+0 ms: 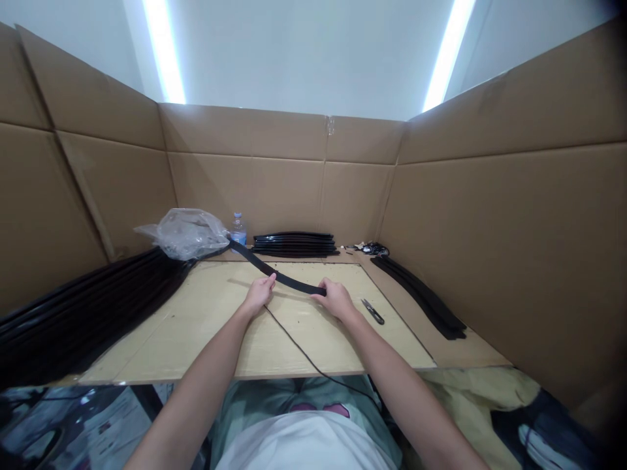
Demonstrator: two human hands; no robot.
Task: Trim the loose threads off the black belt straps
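Head view: the strip [295, 283] runs slantwise over the table [196, 339], from far left to near right; my right grip [337, 299] is clamped on its near end, my left grip [258, 295] pinches it partway along, with the far end beyond that.

This looks like a small workshop station, with cardboard walls [284, 189] (tall, creased ones) around a pale board [161, 333]. Black strips [108, 300] lie massed left of the board; snips [373, 312] rest on it.
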